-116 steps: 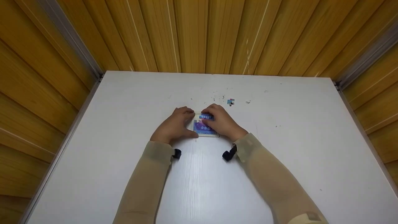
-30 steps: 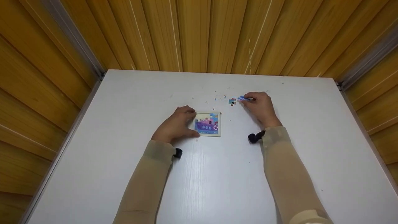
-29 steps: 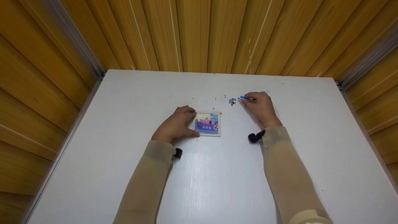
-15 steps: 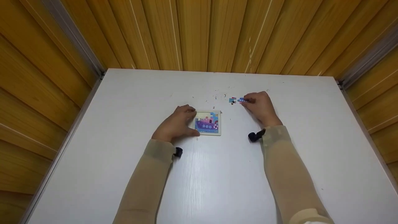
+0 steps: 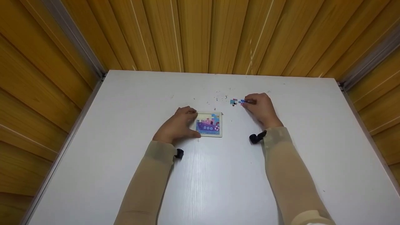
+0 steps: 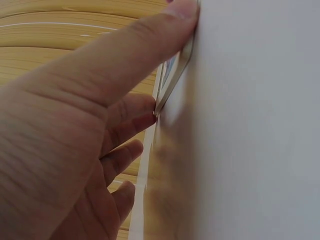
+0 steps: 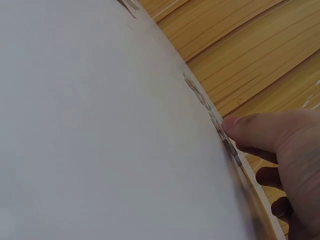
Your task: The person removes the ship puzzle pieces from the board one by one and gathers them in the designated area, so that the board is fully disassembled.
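Note:
A small puzzle board [image 5: 221, 125] with a pale frame lies on the white table, showing a purple ship picture. Bare pale backing shows at its upper left. My left hand [image 5: 176, 125] grips the board's left side, thumb at the near edge and fingertips at the far corner; the left wrist view shows the thumb [image 6: 135, 50] on the board's edge. Behind and right of the board, my right hand [image 5: 262, 107] pinches a blue and pink puzzle piece [image 5: 242, 101] between thumb and fingers. Just left of that piece lies another puzzle piece [image 5: 233, 102], multicoloured.
The white table [image 5: 225, 181] reaches back to a wood-look panelled wall [image 5: 193, 37], with similar panels on both sides. Small dark specks mark the table behind the board. Each wrist wears a black camera mount [image 5: 257, 137].
Since the oldest frame, my right hand has moved from the board to the back right with the blue piece. Over the last second that piece has tilted slightly; my left hand stays put.

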`<state>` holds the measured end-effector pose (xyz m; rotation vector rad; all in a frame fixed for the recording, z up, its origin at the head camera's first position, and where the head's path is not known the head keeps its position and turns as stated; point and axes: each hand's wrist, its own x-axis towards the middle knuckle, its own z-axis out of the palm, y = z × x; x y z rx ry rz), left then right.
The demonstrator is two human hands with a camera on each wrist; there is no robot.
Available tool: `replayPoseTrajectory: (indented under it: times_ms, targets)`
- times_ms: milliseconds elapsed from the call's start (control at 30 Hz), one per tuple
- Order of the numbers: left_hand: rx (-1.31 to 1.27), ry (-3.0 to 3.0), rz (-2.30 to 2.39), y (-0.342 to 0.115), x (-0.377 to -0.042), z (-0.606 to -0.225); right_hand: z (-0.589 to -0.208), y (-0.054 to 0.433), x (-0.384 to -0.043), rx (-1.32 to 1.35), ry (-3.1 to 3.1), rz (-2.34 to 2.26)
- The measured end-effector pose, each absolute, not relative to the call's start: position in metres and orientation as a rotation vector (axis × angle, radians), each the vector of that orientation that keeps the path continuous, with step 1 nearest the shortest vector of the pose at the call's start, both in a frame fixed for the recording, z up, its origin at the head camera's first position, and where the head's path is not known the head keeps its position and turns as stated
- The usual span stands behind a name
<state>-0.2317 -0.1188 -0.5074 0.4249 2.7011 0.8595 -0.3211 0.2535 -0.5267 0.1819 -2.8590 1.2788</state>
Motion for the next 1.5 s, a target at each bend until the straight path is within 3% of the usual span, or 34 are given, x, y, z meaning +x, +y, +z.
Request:
replayPoseTrajectory:
  times_ms: [667,1267,1500]
  targets:
    - [0.407,2.736,0.834,-0.116,-0.232,-0.511,-0.516,0.22,-0.315,0.063,-2.675,1.767]
    - [0.534,2.768,0.782,-0.112,-0.234,-0.509,-0.514,0.171,-0.297,0.488,-2.841,1.652]
    - [0.521,2.754,0.793,-0.115,-0.237,-0.509,-0.516,0.158,-0.293,0.676,-2.979,1.386]
